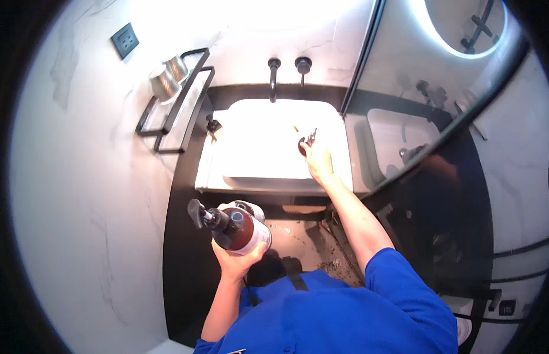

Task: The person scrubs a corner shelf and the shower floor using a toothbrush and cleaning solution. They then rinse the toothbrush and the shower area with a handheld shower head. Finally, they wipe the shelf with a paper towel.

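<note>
My left hand (pixel 236 259) grips a brown pump bottle (pixel 239 230) with a white label and a black pump head, held tilted in front of the black vanity edge. A second bottle (pixel 249 207) shows just behind it, apparently in the same hand. My right hand (pixel 317 160) reaches over the right side of the white sink basin (pixel 268 171) and holds a small dark object (pixel 305 143) at its fingertips; what that object is I cannot tell.
A black wall tap (pixel 274 76) and round knob (pixel 303 62) sit above the basin. A black rack (pixel 175 100) with metal cups (pixel 168 76) hangs on the left marble wall. A mirror (pixel 416 100) stands to the right, a socket (pixel 125 39) upper left.
</note>
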Demonstrator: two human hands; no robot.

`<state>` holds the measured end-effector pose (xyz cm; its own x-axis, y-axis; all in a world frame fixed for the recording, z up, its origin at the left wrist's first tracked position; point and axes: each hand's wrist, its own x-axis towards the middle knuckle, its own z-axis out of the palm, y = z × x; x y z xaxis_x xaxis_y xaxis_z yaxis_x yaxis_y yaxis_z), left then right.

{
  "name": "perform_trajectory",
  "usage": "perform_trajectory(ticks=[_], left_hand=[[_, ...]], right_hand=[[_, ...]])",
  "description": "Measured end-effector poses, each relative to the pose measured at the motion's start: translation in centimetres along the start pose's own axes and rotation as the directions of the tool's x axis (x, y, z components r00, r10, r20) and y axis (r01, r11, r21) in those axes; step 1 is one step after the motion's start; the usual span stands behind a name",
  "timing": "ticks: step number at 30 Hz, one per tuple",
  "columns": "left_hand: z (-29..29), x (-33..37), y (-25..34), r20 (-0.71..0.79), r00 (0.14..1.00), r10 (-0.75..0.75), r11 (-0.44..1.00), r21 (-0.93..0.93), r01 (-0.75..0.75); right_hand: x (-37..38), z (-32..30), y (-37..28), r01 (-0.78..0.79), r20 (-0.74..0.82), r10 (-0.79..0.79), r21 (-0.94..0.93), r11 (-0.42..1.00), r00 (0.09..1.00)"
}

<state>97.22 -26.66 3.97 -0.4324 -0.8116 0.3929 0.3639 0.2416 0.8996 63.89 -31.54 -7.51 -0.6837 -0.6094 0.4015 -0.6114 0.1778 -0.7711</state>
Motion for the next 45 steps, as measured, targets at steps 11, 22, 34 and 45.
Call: perform_trajectory(ticks=[11,22,34,45], left_hand=[[-0.8,21.7,-22.7,-0.1,0.965,-0.244,0.937,0.231,0.261],[3.9,34.5,-29.8,0.088,0.79,-0.607,0.494,0.82,0.288],[4.8,33.3,-32.7,0.042,0.715,-0.698,0.381,0.867,0.321],[7.4,35.7,-40.1,0.14,0.832,-0.537,0.763,0.501,0.408]], right_hand=[[5.5,0.6,4.6,0.223,0.255,-0.152,-0.278,0.934,0.955],[25.1,6.4,8.9,0.103,0.109,-0.064,-0.398,0.911,0.992],[28.7,9.7,11.3,0.08,0.164,-0.05,-0.185,0.98,0.985],[23.4,4.7,8.5,-0.182,0.214,0.213,-0.156,0.971,0.953]])
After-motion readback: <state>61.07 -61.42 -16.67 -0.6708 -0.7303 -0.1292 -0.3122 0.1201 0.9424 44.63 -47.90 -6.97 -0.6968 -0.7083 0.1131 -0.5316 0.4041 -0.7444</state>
